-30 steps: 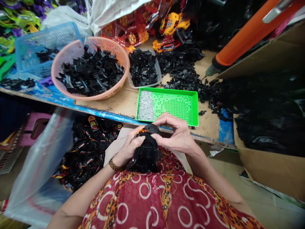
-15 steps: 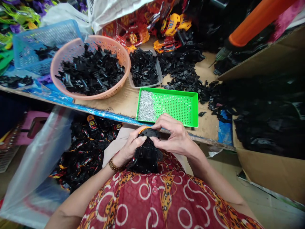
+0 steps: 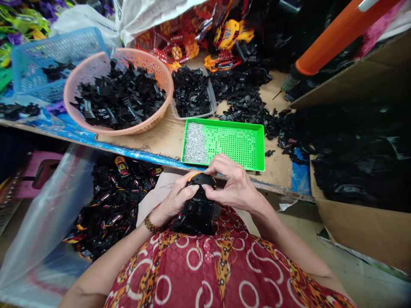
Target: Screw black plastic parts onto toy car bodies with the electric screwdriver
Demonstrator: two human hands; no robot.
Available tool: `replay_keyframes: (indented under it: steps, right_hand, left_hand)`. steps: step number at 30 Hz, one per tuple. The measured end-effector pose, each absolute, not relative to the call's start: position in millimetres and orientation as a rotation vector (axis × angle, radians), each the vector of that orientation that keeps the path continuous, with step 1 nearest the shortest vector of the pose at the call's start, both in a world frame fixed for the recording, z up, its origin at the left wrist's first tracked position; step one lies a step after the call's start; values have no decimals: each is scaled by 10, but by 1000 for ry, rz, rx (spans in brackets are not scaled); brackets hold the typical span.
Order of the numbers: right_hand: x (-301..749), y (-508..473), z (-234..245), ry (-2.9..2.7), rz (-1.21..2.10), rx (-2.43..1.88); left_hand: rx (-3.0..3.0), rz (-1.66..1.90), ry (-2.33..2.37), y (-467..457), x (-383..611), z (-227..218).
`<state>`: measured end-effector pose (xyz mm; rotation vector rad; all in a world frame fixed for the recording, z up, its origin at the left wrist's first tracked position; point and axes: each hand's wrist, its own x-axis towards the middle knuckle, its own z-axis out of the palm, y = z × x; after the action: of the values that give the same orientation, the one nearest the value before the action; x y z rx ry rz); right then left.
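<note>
A black toy car with an orange rim at its far end lies underside up against my lap. My left hand grips its left side, thumb pressed on the top edge. My right hand curls over its far end, fingers pinched on the black piece there. Just beyond my hands, at the table's front edge, sits a green perforated tray with a heap of small silver screws in its left part.
A pink basket and a clear tub hold black plastic parts; more lie loose on the table. A blue basket stands far left. An orange power screwdriver hangs upper right. A plastic bag of finished cars sits lower left; a cardboard box right.
Both hands stay on the toy car; my right hand's fingers have closed down tighter over its far end. The hanging screwdriver has swung slightly.
</note>
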<state>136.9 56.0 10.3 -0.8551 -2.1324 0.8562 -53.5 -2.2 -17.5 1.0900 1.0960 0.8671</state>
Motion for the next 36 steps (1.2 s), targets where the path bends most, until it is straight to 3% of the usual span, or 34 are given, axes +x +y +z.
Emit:
replay_keyframes:
  steps: [8,23,32,36]
  right_hand:
    - [1342,560,134,-2240,786,-861]
    - [1331,632,319,-2029,1181,-843]
    - [1264,796,131,-1894,1504,-658]
    - [1261,761,120,-1838,1494,-715]
  left_hand:
    - [1144,851,1108,0,-533,-140]
    - [1330,835,1092,77,-592,160]
    - [1291,800,1144,29,-505,225]
    - [1272,759,1170,14,-526,209]
